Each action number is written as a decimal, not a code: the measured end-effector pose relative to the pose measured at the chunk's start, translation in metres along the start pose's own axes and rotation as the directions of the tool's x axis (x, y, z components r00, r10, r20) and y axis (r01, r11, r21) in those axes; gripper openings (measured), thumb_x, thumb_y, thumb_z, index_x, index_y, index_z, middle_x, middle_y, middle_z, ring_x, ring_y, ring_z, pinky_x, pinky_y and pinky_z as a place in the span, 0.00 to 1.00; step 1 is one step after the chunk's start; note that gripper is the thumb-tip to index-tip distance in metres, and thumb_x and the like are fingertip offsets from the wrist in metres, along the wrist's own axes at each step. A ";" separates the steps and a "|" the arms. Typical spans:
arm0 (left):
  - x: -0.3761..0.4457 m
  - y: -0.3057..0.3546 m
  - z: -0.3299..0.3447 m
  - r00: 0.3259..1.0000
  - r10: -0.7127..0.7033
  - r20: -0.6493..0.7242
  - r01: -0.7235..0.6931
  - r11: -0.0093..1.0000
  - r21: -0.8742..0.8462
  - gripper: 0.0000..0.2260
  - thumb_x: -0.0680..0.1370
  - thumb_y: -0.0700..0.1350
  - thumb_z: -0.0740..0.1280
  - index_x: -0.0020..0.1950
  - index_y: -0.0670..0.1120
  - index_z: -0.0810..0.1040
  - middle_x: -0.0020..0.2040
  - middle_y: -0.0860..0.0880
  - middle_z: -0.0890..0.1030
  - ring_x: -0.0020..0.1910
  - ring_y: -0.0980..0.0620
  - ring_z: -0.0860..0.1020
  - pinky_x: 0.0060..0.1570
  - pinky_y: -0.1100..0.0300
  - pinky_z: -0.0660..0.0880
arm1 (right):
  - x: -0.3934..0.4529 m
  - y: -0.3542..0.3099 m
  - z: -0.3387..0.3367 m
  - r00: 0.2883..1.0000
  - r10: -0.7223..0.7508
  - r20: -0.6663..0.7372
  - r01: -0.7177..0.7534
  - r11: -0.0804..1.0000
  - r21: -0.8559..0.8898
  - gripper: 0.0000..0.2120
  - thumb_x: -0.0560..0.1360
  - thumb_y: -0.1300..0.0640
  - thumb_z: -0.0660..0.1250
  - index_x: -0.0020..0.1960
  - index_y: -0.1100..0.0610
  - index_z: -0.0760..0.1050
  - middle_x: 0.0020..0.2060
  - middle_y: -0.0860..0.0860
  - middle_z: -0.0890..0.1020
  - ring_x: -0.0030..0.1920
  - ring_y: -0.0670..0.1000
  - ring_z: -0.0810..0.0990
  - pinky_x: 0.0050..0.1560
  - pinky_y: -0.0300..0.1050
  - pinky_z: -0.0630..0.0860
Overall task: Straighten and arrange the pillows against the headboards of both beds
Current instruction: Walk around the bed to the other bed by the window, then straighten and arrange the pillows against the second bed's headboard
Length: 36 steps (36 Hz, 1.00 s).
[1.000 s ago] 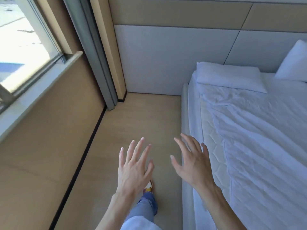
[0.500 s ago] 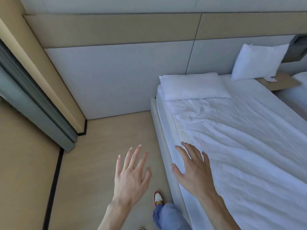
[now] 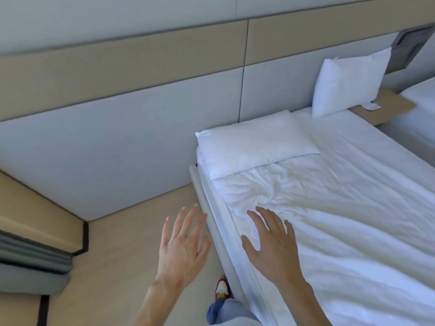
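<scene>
Our left hand and right hand spread, empty; flat pillow ahead of the right hand, upright pillow against headboard. No legible writing.

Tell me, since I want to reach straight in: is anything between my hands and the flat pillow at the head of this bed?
Nothing visible blocks it. Both the left hand and right hand are open and empty, and only rumpled duvet lies between them and the flat pillow.
</scene>
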<state>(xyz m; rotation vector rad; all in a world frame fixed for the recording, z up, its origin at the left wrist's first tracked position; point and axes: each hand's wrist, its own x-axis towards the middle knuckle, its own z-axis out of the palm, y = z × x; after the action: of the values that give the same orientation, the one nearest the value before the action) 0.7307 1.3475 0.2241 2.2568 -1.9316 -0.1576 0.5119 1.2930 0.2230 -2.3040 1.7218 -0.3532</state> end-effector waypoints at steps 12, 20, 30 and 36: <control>0.187 0.004 -0.001 0.994 0.090 0.067 -0.088 0.996 -0.032 0.25 0.80 0.59 0.41 0.73 0.60 0.66 0.77 0.56 0.62 0.77 0.52 0.59 0.75 0.45 0.56 | 0.173 0.024 0.002 0.994 0.100 0.047 -0.101 0.995 0.016 0.28 0.74 0.37 0.56 0.73 0.43 0.64 0.75 0.42 0.66 0.75 0.48 0.64 0.74 0.61 0.60; 0.334 -0.007 0.034 0.977 0.204 0.067 -0.198 0.976 -0.088 0.21 0.80 0.57 0.54 0.72 0.59 0.68 0.77 0.56 0.62 0.77 0.51 0.59 0.74 0.46 0.59 | 0.293 0.047 0.013 0.979 0.204 -0.024 -0.205 0.977 -0.058 0.28 0.74 0.37 0.56 0.72 0.44 0.67 0.73 0.44 0.69 0.74 0.49 0.67 0.72 0.60 0.62; 0.538 0.015 0.066 0.897 0.425 0.122 -0.394 0.894 -0.215 0.21 0.80 0.58 0.50 0.72 0.62 0.67 0.78 0.57 0.60 0.78 0.53 0.56 0.75 0.45 0.55 | 0.455 0.067 -0.001 0.903 0.427 -0.046 -0.429 0.899 -0.088 0.28 0.75 0.37 0.58 0.73 0.43 0.65 0.74 0.43 0.67 0.75 0.47 0.64 0.74 0.59 0.62; 0.606 -0.001 0.077 0.891 0.433 0.136 -0.395 0.888 -0.237 0.21 0.80 0.58 0.51 0.72 0.60 0.68 0.78 0.55 0.62 0.77 0.51 0.59 0.74 0.43 0.59 | 0.522 0.072 -0.004 0.894 0.441 -0.076 -0.447 0.888 -0.106 0.26 0.75 0.39 0.59 0.71 0.45 0.67 0.72 0.45 0.70 0.73 0.48 0.68 0.71 0.60 0.65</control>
<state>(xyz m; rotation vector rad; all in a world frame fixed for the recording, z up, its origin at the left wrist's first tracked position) 0.8123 0.7451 0.1657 1.7037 -2.3227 -0.4980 0.5892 0.7716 0.2275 -1.8980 2.2792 -0.2201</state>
